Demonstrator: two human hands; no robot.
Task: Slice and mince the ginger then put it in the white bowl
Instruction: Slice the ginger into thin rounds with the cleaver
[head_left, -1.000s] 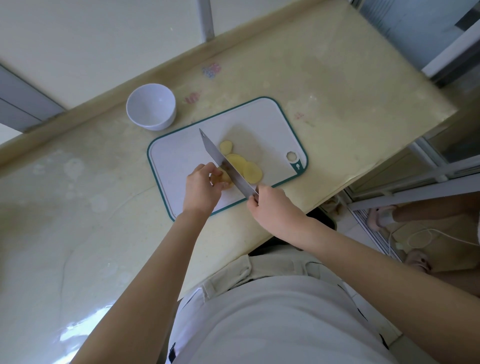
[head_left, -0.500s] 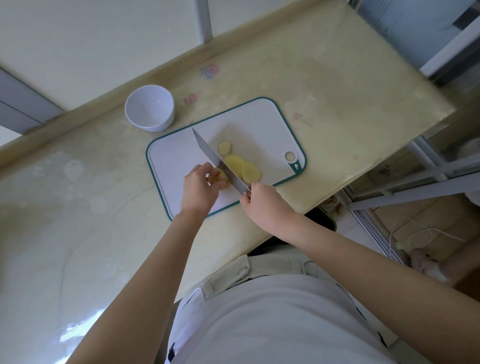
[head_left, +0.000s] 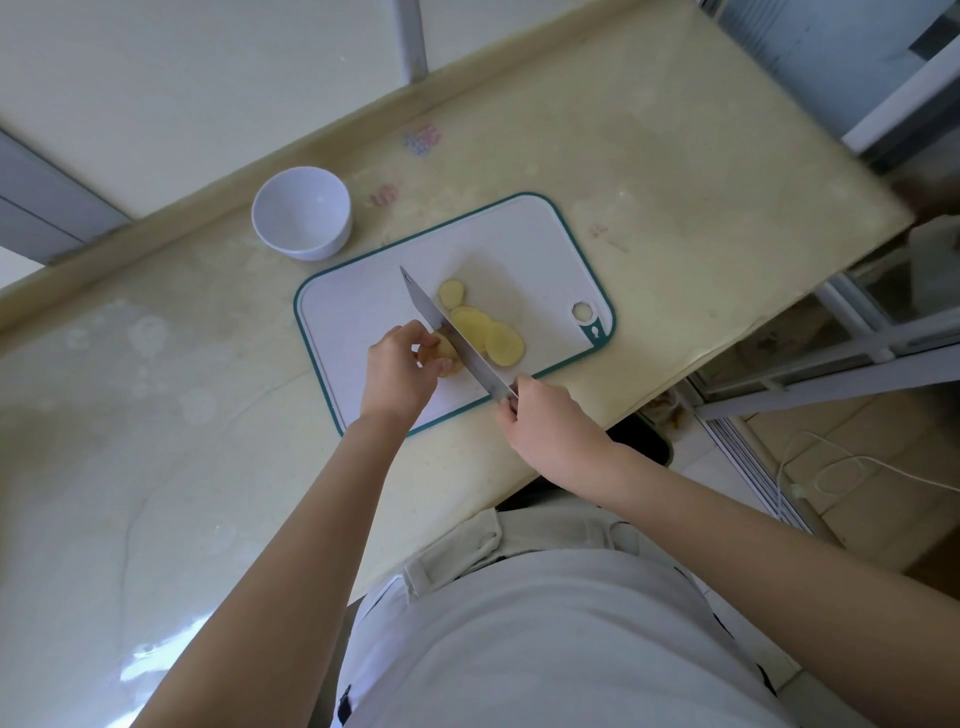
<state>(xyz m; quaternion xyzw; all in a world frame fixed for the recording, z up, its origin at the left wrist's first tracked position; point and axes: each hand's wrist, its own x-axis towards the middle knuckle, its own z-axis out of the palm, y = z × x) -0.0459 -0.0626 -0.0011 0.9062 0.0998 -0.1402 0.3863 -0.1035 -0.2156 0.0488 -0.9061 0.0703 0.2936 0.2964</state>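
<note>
A white cutting board (head_left: 363, 317) with a teal rim lies on the beige counter. On it my left hand (head_left: 397, 369) holds the remaining ginger piece (head_left: 447, 353) with curled fingers. My right hand (head_left: 545, 421) grips the handle of a cleaver (head_left: 452, 332), whose blade stands edge down against the ginger piece. Three yellow ginger slices (head_left: 483, 325) lie to the right of the blade. The white bowl (head_left: 301, 213) stands beyond the board's far left corner and holds nothing.
The counter (head_left: 675, 156) ends at a raised back ledge beyond the bowl and at a front edge just below the board. To the right the floor shows a white cable (head_left: 852, 467) and window frames.
The blade has shifted slightly left along the ginger piece, and my right hand followed it. My left hand still holds the piece. The slices lie unmoved.
</note>
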